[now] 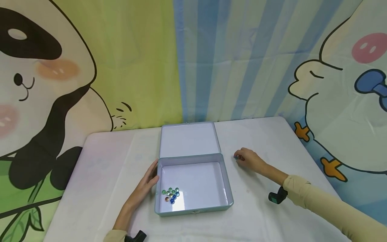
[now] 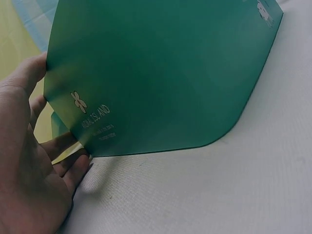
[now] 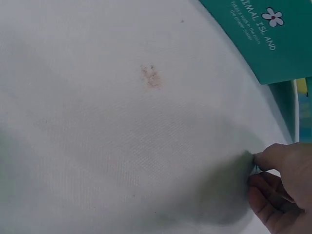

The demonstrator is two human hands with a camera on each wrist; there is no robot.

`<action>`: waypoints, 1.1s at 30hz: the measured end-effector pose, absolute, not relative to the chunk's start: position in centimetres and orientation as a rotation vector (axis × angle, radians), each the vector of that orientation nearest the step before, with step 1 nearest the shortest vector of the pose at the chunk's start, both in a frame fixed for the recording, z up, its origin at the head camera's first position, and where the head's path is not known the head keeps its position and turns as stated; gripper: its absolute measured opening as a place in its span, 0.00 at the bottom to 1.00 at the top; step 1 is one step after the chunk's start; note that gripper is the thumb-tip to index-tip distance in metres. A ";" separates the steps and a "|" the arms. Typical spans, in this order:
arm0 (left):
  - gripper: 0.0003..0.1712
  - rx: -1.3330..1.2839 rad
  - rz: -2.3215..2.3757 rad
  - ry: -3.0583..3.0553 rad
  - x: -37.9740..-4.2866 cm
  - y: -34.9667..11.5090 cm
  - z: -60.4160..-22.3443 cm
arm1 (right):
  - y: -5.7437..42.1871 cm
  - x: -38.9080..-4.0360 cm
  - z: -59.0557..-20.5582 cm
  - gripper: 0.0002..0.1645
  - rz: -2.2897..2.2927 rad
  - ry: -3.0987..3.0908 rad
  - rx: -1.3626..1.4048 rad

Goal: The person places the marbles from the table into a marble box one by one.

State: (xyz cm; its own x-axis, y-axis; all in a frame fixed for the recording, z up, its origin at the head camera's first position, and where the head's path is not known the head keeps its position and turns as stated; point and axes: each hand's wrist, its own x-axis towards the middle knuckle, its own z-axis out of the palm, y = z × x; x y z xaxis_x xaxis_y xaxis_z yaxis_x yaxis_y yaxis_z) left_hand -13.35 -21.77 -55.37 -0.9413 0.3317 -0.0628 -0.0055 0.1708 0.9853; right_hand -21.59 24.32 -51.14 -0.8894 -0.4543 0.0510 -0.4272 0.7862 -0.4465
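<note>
A shallow green metal box (image 1: 193,212) stands on the white-covered table with its lid (image 1: 188,139) laid back behind it. Glass marbles (image 1: 172,201), several of them in green, blue and amber, lie in its front left corner. My left hand (image 1: 145,183) rests against the outside of the box's left wall. In the left wrist view, thumb and fingers touch the edge of the green wall (image 2: 156,83). To the right of the box, my right hand (image 1: 249,159) pinches a small bluish marble (image 3: 255,168), mostly hidden by the fingertips, just over the cloth.
The white tablecloth (image 1: 260,208) spreads around the box on all sides. Behind the table hangs a curtain (image 1: 235,60) with cartoon animals and stripes. A reddish-brown stain (image 3: 152,77) marks the cloth in the right wrist view.
</note>
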 end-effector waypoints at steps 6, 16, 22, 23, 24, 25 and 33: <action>0.35 0.308 1.846 2.184 -13.4 -21.8 -55.3 | 24.0 -21.7 -51.6 0.09 -0.655 2.939 -0.746; 0.35 0.315 1.845 2.181 -13.4 -21.7 -55.5 | 22.9 -18.1 -47.1 0.11 -0.979 2.874 -0.811; 0.35 0.303 1.847 2.202 -13.3 -21.8 -55.4 | 21.1 -14.2 -44.0 0.11 -1.131 2.758 -0.962; 0.35 0.301 1.844 2.205 -13.3 -21.8 -55.3 | 20.8 -13.5 -43.6 0.11 -1.146 2.717 -1.016; 0.35 0.298 1.842 2.205 -13.2 -21.8 -55.3 | 20.5 -12.9 -43.4 0.11 -1.163 2.662 -1.066; 0.35 0.293 1.841 2.204 -13.2 -21.9 -55.2 | 20.2 -12.3 -43.1 0.11 -1.176 2.603 -1.114; 0.34 0.252 1.840 2.193 -13.3 -21.6 -55.1 | 18.5 -9.2 -41.8 0.10 -1.191 2.294 -1.223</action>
State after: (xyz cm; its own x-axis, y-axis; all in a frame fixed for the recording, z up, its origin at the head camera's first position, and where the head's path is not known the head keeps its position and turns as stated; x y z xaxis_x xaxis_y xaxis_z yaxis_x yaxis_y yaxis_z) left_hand -13.32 -21.60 -55.09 -0.9491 0.3012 -0.0919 -0.0382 0.1797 0.9830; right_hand -9.19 18.53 -41.77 -0.6017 -0.7887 0.1260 -0.5571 0.3014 -0.7738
